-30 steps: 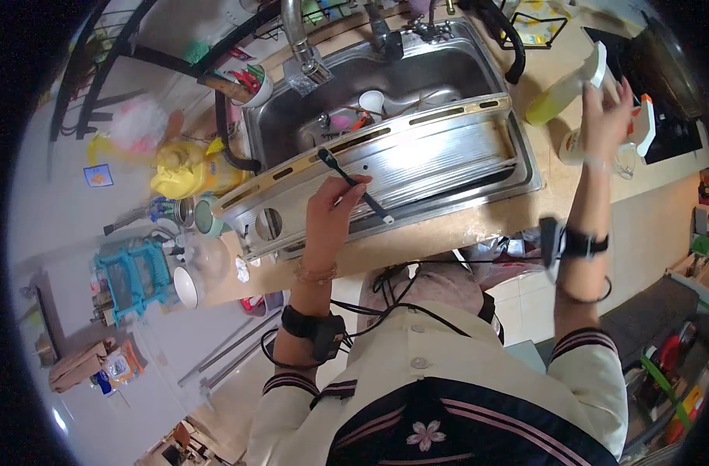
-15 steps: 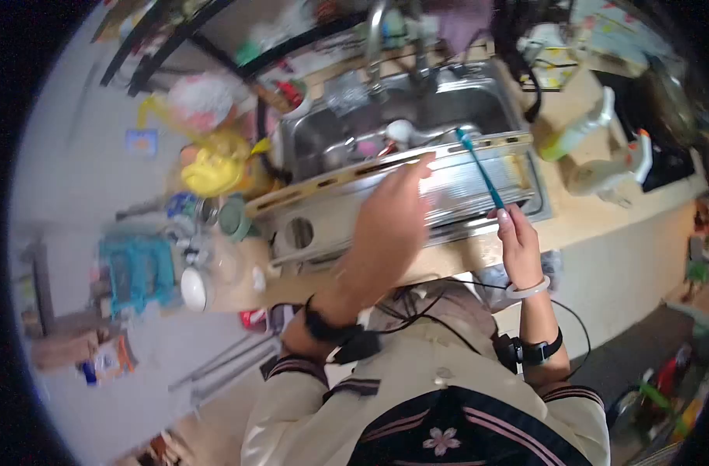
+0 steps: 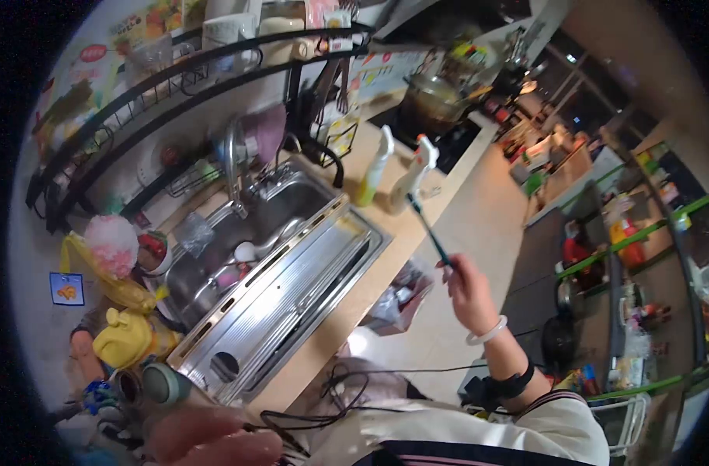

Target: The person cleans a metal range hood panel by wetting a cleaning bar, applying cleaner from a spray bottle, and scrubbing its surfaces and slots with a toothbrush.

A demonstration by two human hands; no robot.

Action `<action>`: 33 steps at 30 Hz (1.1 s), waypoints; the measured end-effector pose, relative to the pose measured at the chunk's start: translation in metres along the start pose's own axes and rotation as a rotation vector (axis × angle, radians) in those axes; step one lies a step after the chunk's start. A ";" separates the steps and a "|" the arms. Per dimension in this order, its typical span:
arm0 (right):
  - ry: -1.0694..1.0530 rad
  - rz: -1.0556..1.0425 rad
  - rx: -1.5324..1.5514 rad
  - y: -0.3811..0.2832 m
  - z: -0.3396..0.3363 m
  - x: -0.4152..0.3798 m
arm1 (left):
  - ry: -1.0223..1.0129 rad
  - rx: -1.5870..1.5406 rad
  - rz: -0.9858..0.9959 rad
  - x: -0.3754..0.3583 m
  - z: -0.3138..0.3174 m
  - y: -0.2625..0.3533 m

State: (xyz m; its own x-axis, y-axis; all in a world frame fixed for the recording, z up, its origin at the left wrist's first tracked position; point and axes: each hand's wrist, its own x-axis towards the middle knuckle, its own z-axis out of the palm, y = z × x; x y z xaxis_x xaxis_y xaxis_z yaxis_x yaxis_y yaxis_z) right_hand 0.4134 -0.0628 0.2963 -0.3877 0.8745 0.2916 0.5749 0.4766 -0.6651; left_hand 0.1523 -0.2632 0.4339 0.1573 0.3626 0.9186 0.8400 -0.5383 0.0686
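My right hand (image 3: 471, 295) is closed around the lower end of a slim teal toothbrush (image 3: 429, 230). Its small head points up and left, close to a spray bottle on the counter. My left hand (image 3: 215, 439) is a pink blur at the bottom edge, near the lower end of the counter; its fingers are smeared. A long ridged stainless steel panel (image 3: 292, 281), slotted along one edge and with a round hole at one end, lies across the front of the sink (image 3: 286, 203). A white round item (image 3: 245, 252) and other small things sit in the basin.
Two spray bottles (image 3: 376, 172) stand right of the sink, before a pot (image 3: 430, 101) on the stove. A yellow jug (image 3: 123, 339) and a green-grey cup (image 3: 165, 384) are at the left. A black rack (image 3: 191, 81) arches overhead. Loose black cables (image 3: 331, 388) hang before my body.
The view has swung to the right. My right hand has carried the toothbrush away from the steel panel, over towards the spray bottles. My left hand has left the panel and dropped to the bottom edge.
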 end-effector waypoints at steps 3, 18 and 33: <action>0.021 -0.058 -0.038 -0.024 -0.003 -0.008 | 0.047 -0.148 -0.031 -0.007 -0.020 0.002; -0.092 0.107 0.027 0.052 0.048 0.021 | 0.243 -0.149 -0.447 -0.039 0.015 -0.018; -0.317 0.133 -0.066 0.176 0.175 0.134 | -0.748 0.592 -0.952 -0.236 0.237 -0.178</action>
State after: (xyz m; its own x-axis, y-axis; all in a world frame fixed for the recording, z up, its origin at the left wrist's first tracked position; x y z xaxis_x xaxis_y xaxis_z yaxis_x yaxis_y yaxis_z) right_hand 0.3360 0.1225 0.0983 -0.5052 0.8625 -0.0295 0.6768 0.3747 -0.6336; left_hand 0.0888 -0.0729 0.1132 -0.5244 0.8355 0.1641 0.8467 0.4911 0.2049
